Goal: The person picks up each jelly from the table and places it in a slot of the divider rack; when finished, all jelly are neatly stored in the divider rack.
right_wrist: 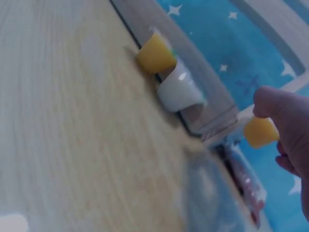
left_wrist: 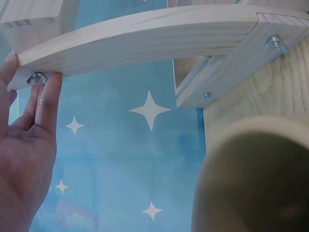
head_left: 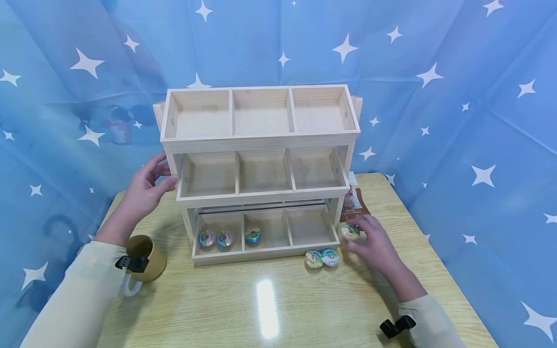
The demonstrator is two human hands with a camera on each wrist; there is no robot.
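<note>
On the left, a tan mug (head_left: 157,263) is standing on the table (head_left: 196,309), apart from the rack (head_left: 261,143), maybe so that it is not hindering the work. Above it, the left hand (head_left: 144,189) is touching the rack's side; its fingers are reaching fairly straight beside a wing nut (left_wrist: 36,78), probably for steadying the frame. In the bottom tray (head_left: 265,253), two pink-lidded cups (head_left: 207,238) are sharing the left compartment and one blue-rimmed cup (head_left: 253,235) is sitting in the middle one, seemingly grouped by kind. Before the tray's right end, two loose cups (head_left: 314,259) are resting side by side, within easy reach. Further right, the right hand (head_left: 373,247) is pinching a yellow cup (head_left: 350,232) between thumb and fingers, a light grip likely being enough for so small a thing.
</note>
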